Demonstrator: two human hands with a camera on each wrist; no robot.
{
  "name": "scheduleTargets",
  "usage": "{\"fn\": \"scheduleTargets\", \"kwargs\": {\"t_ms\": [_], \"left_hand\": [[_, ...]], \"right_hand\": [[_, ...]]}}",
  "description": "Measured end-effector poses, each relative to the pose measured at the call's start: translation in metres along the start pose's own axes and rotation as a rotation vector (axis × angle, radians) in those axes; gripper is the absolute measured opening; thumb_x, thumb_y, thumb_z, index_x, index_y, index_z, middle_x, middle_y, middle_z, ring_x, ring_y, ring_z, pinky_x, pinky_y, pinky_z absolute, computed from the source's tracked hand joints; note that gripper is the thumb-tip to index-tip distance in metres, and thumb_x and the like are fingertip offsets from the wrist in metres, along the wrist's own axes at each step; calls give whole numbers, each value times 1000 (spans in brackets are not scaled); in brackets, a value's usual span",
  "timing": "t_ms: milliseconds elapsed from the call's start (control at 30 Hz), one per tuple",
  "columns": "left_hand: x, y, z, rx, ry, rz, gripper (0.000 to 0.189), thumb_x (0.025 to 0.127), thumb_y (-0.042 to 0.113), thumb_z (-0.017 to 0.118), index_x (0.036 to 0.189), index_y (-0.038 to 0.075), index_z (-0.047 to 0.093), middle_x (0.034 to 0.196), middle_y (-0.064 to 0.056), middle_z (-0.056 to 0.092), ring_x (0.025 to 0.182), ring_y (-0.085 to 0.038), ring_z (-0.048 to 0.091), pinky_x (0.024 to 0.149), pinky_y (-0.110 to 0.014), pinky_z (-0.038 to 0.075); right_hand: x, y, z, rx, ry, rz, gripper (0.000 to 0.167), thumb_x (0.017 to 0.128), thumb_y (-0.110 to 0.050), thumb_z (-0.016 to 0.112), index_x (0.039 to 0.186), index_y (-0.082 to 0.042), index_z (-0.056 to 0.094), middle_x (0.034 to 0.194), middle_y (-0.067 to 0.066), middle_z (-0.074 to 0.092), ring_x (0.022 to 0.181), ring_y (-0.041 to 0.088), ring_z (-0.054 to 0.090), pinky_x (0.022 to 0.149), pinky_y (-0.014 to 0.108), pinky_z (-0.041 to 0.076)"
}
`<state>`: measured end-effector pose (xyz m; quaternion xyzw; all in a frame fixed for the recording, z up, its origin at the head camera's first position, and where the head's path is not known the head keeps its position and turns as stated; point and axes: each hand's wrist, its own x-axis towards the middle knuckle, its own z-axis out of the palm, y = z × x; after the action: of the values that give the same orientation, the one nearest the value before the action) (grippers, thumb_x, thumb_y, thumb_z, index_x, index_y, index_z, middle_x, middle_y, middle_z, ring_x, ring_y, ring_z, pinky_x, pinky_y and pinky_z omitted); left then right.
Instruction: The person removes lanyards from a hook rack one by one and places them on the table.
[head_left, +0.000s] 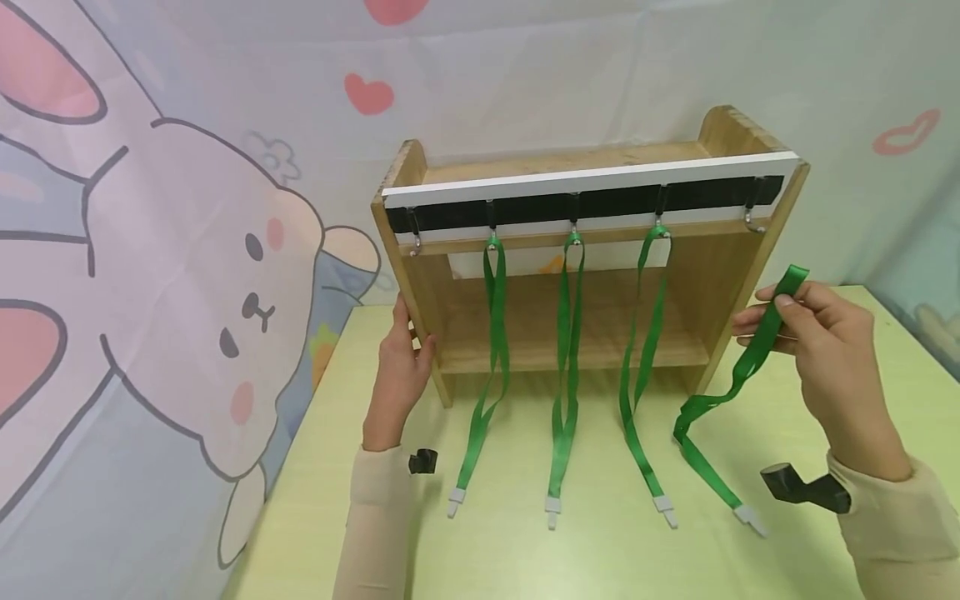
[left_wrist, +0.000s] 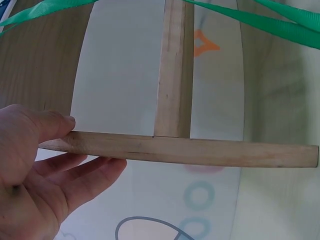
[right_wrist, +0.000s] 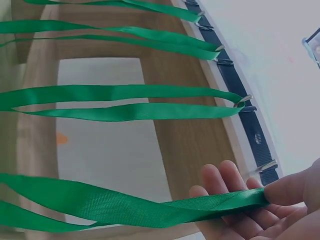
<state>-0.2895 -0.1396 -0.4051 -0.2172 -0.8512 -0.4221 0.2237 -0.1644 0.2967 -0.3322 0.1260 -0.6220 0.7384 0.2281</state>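
Note:
A small wooden shelf [head_left: 570,310] stands on the table, with a black hook strip [head_left: 525,207] along its top front. Three green lanyards hang from its middle hooks, among them one lanyard [head_left: 568,358] at the centre. The outermost hooks on both sides carry nothing. My left hand [head_left: 401,358] grips the shelf's left side panel [left_wrist: 225,151] between thumb and fingers. To the right of the shelf, my right hand [head_left: 832,342] pinches the looped end of another green lanyard [right_wrist: 125,202] under the thumb. That lanyard's white clip [head_left: 750,521] lies on the table.
The pale green-yellow table [head_left: 495,558] carries the shelf and the lower ends of the lanyards. Behind stands a cloth backdrop [head_left: 525,83] with printed hearts and a cartoon animal. Small black camera mounts [head_left: 806,490] sit at both wrists.

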Motion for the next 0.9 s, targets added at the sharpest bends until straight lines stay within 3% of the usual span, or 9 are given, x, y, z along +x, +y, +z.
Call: {"fn": "scheduleTargets", "kwargs": {"t_ms": [167,567,767,900], "left_hand": [[-1,-1,0,3,-9,-24,77,100,-5,57,160,14,12,146,-27,44,116,-50,60,80,-54,60],[-3,-1,1,15,-3,-9,77,99,-6,57,160,12,12,145,-27,45,114,-51,61,78,-53,60],[-3,-1,1,20,1,-10,76,99,-5,58,159,10,13,143,-28,46,114,-50,62,79,-53,61],[-1,-2,1,19,5,-5,77,99,-5,58,159,10,12,142,-28,46,114,-50,61,79,-54,60]], "right_hand": [[-9,6,-6,-11,-37,32,17,104,-1,50,102,5,66,85,11,76,73,20,75,67,26,62],[-36,31,-22,-4,-148,134,23,106,2,45,103,-1,68,86,10,73,76,18,74,64,30,63],[-49,39,-32,-81,-187,207,23,107,-1,45,105,-5,68,84,10,73,73,19,73,61,29,62],[-55,40,-38,-198,-213,234,24,107,-3,44,105,-10,68,84,7,73,70,18,72,59,28,60]]}}
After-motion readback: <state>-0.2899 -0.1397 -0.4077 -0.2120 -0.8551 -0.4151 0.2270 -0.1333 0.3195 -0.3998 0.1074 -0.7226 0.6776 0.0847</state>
